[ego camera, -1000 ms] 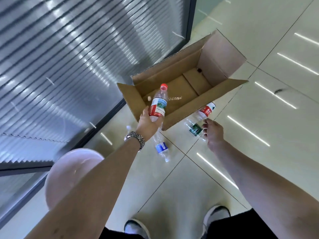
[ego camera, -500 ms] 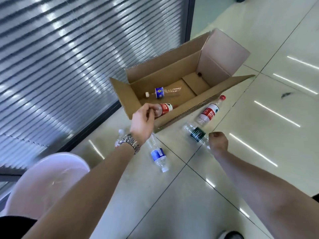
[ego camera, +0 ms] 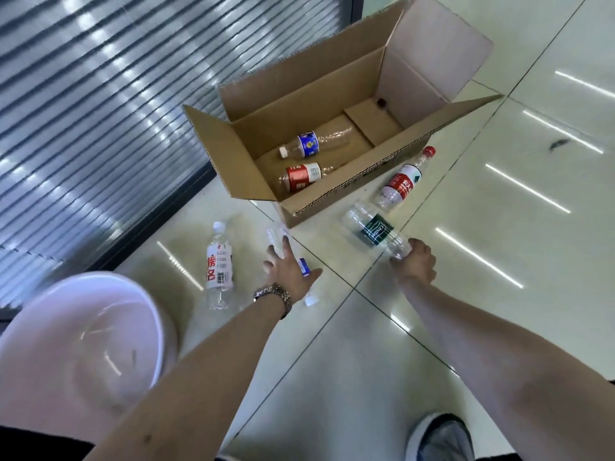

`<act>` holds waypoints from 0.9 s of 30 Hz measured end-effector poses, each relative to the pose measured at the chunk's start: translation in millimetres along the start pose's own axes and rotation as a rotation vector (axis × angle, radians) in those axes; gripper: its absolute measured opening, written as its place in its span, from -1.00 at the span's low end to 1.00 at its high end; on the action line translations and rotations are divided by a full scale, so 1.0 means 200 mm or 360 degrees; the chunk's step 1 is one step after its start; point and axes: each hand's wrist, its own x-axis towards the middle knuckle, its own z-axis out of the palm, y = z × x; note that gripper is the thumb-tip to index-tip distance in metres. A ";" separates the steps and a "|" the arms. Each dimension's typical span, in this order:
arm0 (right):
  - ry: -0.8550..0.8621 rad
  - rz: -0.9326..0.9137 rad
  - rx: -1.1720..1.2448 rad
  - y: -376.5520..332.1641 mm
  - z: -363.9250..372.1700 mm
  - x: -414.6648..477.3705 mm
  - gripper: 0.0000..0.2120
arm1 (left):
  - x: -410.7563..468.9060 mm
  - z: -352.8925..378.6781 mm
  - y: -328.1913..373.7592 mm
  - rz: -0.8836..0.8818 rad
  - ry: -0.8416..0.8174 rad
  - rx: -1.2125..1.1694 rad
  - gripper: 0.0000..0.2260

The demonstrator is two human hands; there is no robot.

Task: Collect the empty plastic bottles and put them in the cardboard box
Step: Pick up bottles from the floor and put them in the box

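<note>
An open cardboard box lies on the tiled floor. Inside it rest a blue-label bottle and a red-label bottle. My right hand is closed on the neck end of a green-label bottle in front of the box. My left hand, watch on its wrist, hovers with fingers spread over a blue-label bottle on the floor, mostly hiding it. Another red-label bottle lies against the box's near wall. A white-label bottle lies left of my left hand.
A pale pink round stool stands at the lower left. A frosted striped glass wall with a dark base frame runs along the left. One of my shoes shows at the bottom right.
My left hand let the red-label bottle drop into the box and came down over the blue-label floor bottle. My right hand has closed on the green-label bottle's neck.
</note>
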 end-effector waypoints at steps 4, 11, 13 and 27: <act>-0.0024 0.0037 -0.0029 0.02 0.02 0.02 -0.49 | 0.07 0.05 0.06 -0.0168 -0.0142 -0.0109 0.07; -0.0083 0.0121 0.0040 0.03 0.05 0.01 -0.60 | 0.05 0.09 0.03 -0.0118 -0.0192 -0.0161 -0.06; -0.0092 0.0142 0.0087 0.03 0.05 -0.01 -0.59 | 0.03 0.08 0.02 -0.0067 -0.0210 -0.0155 -0.08; -0.0141 0.0174 0.0467 0.06 -0.11 -0.31 -0.48 | -0.45 -0.01 0.08 0.0433 -0.0473 -0.0070 -0.09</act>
